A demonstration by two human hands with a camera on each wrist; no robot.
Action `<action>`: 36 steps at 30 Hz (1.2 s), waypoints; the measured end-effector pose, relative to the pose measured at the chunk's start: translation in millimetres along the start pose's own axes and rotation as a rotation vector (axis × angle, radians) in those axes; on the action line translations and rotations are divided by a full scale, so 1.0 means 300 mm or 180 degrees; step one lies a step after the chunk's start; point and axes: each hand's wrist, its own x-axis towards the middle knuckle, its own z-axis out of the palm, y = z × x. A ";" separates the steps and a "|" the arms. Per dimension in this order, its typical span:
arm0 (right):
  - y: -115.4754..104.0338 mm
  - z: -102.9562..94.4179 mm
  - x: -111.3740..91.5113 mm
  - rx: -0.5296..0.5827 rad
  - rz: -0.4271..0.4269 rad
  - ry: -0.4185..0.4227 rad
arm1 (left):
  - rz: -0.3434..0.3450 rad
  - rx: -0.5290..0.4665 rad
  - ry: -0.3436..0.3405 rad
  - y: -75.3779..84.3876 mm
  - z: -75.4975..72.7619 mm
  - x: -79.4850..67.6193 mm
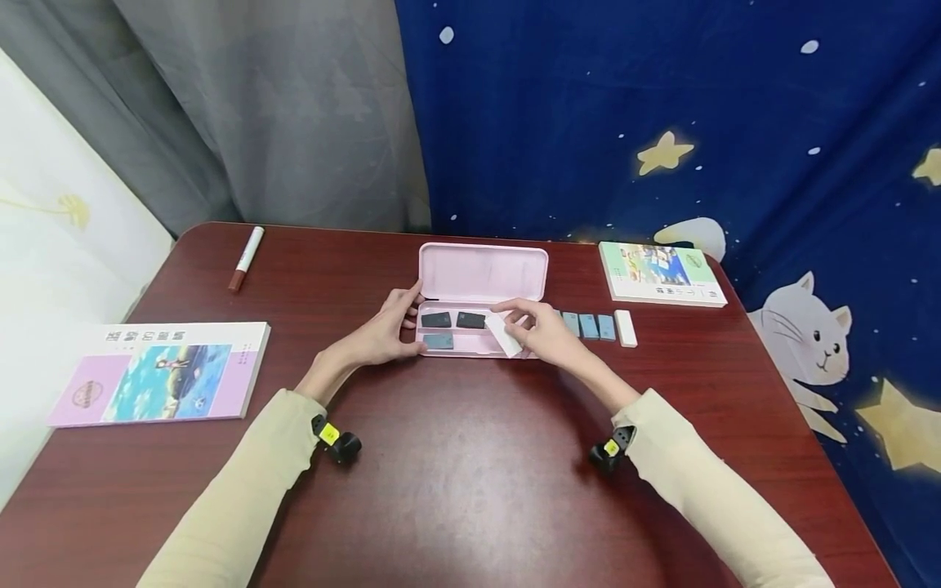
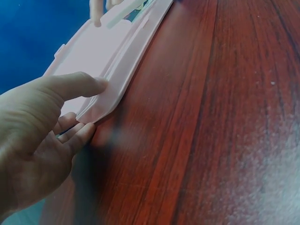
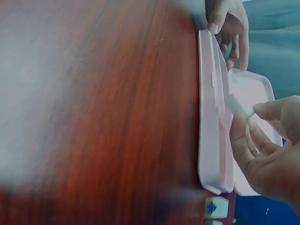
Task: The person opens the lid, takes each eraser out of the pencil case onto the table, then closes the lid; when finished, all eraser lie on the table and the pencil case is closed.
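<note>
Head view: two white blocks (image 1: 503, 336), one case (image 1: 483, 272)

We reach our left arm (image 1: 235, 482) and right arm (image 1: 713, 474) forward. Our left grip (image 1: 378, 333) has thumb (image 2: 86, 85) and fingers (image 2: 80, 137) apart; our right grip (image 1: 550, 333) pinches with thumb (image 3: 240, 136) and fingers (image 3: 273, 111).

Room fronts the pink case (image 1: 470, 344); lid (image 1: 483, 271) obstructs behind.

Right-hand grip (image 3: 270, 163), 4 o'clock, pinches pale block (image 3: 240, 106); left-hand grip (image 3: 230, 21), 1 o'clock, touches open pink case (image 3: 209, 119) at 3 o'clock.
</note>
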 end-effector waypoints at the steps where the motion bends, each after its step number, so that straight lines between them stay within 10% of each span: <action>1: 0.005 -0.006 -0.009 0.0044 0.0034 -0.0004 | 0.0004 -0.0002 -0.0001 0.000 0.000 -0.001; 21: 0.118 -0.122 -0.152 0.0990 0.0572 0.0334 | 0.0097 -0.0029 0.0003 -0.162 0.017 0.012; 36: 0.183 -0.114 -0.222 0.1092 0.0742 0.0427 | 0.0094 -0.0038 0.0026 -0.181 0.024 0.016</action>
